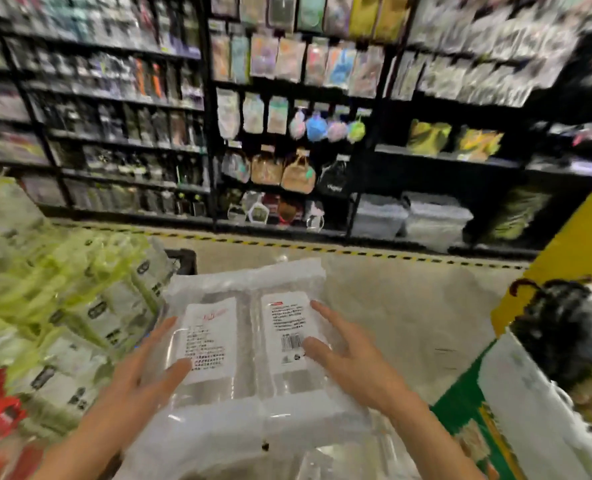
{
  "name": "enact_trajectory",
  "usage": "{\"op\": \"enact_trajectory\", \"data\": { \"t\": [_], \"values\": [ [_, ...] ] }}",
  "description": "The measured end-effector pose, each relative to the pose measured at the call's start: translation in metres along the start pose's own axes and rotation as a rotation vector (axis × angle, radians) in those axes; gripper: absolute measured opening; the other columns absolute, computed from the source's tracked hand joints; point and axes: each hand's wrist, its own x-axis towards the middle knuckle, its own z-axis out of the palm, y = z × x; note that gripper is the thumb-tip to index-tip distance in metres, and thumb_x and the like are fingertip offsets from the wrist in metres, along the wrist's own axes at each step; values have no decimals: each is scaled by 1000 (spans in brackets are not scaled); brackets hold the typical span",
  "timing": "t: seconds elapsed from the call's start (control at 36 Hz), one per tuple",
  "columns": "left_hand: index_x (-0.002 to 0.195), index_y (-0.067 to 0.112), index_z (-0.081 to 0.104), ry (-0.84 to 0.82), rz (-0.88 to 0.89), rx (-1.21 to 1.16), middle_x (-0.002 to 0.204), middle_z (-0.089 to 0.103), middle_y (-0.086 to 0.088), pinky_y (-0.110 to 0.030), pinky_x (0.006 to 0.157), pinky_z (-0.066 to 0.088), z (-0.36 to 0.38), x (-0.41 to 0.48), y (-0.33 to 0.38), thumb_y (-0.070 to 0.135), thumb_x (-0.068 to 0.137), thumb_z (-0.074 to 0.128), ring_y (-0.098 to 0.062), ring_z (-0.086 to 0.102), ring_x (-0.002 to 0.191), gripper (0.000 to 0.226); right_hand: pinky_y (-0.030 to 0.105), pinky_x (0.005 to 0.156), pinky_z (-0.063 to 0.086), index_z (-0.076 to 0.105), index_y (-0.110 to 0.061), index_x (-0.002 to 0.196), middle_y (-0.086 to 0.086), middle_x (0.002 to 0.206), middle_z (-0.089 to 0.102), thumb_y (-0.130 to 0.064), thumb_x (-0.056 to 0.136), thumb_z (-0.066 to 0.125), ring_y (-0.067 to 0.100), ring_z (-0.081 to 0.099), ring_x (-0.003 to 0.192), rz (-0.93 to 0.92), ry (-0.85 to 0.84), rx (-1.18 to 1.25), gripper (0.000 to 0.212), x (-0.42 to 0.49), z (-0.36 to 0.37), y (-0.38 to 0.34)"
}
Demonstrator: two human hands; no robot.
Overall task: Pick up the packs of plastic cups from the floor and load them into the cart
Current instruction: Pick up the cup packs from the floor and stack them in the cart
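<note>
Two open hands, left hand at eight o'clock and right hand at four, rest flat on your light, slippery, crushable cup pack dead centre, gripping nothing — take its side edges.

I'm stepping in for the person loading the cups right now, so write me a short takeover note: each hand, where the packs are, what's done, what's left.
Left hand: open, fingers spread, resting on the left side of the clear pack of plastic cups.
Right hand: open, flat on the pack's right side, by the barcode label.
The pack lies on top of other clear packs in front of you; the view is blurred, and the cart itself cannot be made out.
Done: at least this pack is off the floor.
Left: settle it, then check the floor for more packs.
</note>
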Motion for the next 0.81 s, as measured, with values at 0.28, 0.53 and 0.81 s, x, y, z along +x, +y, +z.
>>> {"op": "enact_trajectory", "data": {
  "t": [0.28, 0.53, 0.81],
  "values": [
    [135, 68, 31, 66, -11, -87, 159, 17, 18, -55, 108, 30, -67, -34, 82, 56, 83, 59, -21, 22, 145, 61, 45, 121, 34, 36, -56, 150, -15, 164, 32, -52, 95, 64, 16, 31, 150, -101, 41, 46, 62, -31, -26, -97],
    [126, 77, 31, 299, -115, -67, 160, 20, 12, -54, 112, 31, -125, -99, 84, 63, 79, 63, -23, 28, 143, 58, 49, 115, 43, 38, -62, 145, -15, 160, 40, -59, 90, 66, 17, 41, 143, -278, -150, 13, 61, -5, 15, -150],
    [133, 66, 36, 798, -272, 32, 153, 26, 22, -39, 115, 28, -160, -230, 76, 61, 81, 64, -6, 26, 140, 59, 40, 115, 33, 38, -58, 147, -21, 160, 32, -60, 90, 62, 14, 32, 149, -655, -610, -7, 61, 5, 114, -224]
  ]
}}
